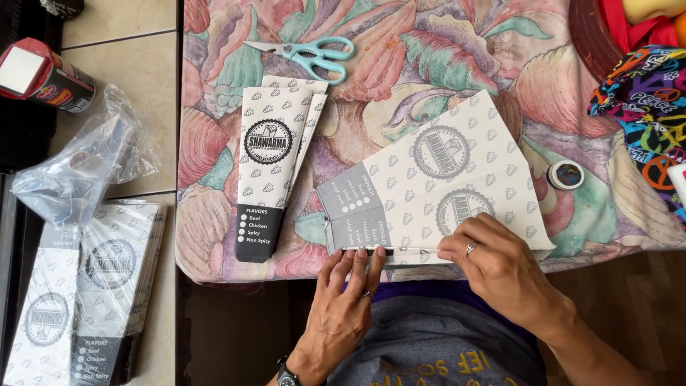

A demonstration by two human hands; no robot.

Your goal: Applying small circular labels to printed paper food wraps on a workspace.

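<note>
Right at six o'clock, nearest you, your left hand (343, 300) lies palm down with its fingers spread a little, the fingertips pressing the near edge of a flat printed paper sleeve (436, 186) where it meets the worktop's (214, 143) front rim. A ring shows on one finger and a dark watch (287, 374) sits at the wrist. Just to the right, at about five o'clock, your right hand (500, 268) is curled over the same near edge, fingers drawn together and pinching the fold of the paper between thumb and fingertips; it wears a ring too. The sleeve is white with small grey emblems, two round stamps and a grey panel at its left end, and it lies slanted toward one o'clock on the flowered cloth.

At ten o'clock from your hands, a small pile of folded sleeves (275, 164) lies lengthwise, its black end toward you. Beyond it, at eleven o'clock, pale green scissors (311, 53) rest shut on the cloth. At two o'clock sits a small tape roll (566, 174), and farther right a bright patterned fabric (654, 107).

Off the worktop at eight o'clock, a stack of unfolded sleeves (86, 293) lies on the floor beside a crumpled clear plastic bag (78, 171), with a red-topped can (46, 75) beyond.
</note>
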